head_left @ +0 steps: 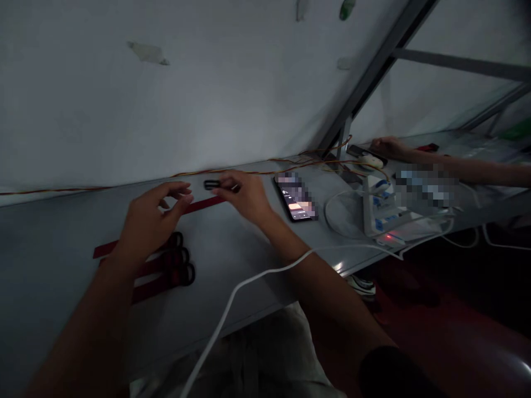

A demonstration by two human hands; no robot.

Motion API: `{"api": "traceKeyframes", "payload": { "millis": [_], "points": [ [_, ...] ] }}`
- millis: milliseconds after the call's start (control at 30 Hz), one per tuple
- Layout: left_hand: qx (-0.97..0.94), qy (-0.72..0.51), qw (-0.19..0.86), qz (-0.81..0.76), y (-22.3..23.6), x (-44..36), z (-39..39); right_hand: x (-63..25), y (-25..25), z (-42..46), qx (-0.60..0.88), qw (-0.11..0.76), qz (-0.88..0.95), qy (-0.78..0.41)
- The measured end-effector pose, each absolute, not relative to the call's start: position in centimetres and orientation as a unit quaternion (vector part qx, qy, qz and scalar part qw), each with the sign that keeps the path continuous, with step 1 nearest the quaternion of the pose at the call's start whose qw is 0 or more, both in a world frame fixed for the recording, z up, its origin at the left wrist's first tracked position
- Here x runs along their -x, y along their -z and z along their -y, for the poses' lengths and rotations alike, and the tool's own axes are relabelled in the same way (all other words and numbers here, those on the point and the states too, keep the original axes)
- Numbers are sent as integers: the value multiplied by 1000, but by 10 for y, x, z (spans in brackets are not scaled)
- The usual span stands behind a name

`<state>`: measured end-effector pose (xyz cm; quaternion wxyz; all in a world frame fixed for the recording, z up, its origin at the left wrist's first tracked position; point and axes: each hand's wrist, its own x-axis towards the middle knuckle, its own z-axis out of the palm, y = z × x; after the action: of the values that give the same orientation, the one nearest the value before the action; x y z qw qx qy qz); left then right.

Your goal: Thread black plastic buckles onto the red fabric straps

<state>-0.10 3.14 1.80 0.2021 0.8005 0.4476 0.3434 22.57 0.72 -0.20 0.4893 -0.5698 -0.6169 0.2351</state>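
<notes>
Right hand: pinching a black oval buckle between thumb and fingers, buckle sticking out left of the fingertips, near the far edge of the surface. Left hand: open, fingers loosely curled, gap visible between thumb and fingers, nothing seen in it

Loose red strap runs between the two hands, right end by the right hand's fingers, left end behind the left thumb. Can't tell if either hand touches it, or if it joins the buckle

Under and beside the left hand and forearm: a group of red straps with black loops lying on the surface, side by side, three loops showing at their right ends. Left forearm covers the middle of them

Right of the right hand: phone, flat, screen lit, part of it pixelated. Further right: white power strip with cables around it, red light glowing close by. White cable crosses the view from near centre to the right, passing in front of the right forearm. Twisted wires run along the far edge, by the wall

Far right: a co-worker's hand by a dark object, small red piece just beyond that wrist, pixelated item nearer. Metal frame slants up against the wall. Shoe below the near edge, on the right
</notes>
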Motion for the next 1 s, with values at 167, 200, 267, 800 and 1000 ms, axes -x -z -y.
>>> {"api": "traceKeyframes", "payload": {
  "millis": [167, 200, 267, 800, 1000],
  "points": [
    [-787, -364, 232, -441, -11, 0, -28, -188, 17, -1, 504, 490, 640, -311],
    [-781, -376, 221, -446, -9, 1, -29, -187, 22, -3, 507, 481, 652, -295],
    [-764, -406, 204, -458, -5, 5, -32, -185, 31, -8, 515, 424, 708, -231],
    [-689, -453, 281, -492, 5, 9, -42, -203, 32, -6, 644, 126, 753, -48],
    [-712, -418, 286, -487, 11, 11, -43, -192, 32, -10, 627, 140, 760, -94]
  ]
}}
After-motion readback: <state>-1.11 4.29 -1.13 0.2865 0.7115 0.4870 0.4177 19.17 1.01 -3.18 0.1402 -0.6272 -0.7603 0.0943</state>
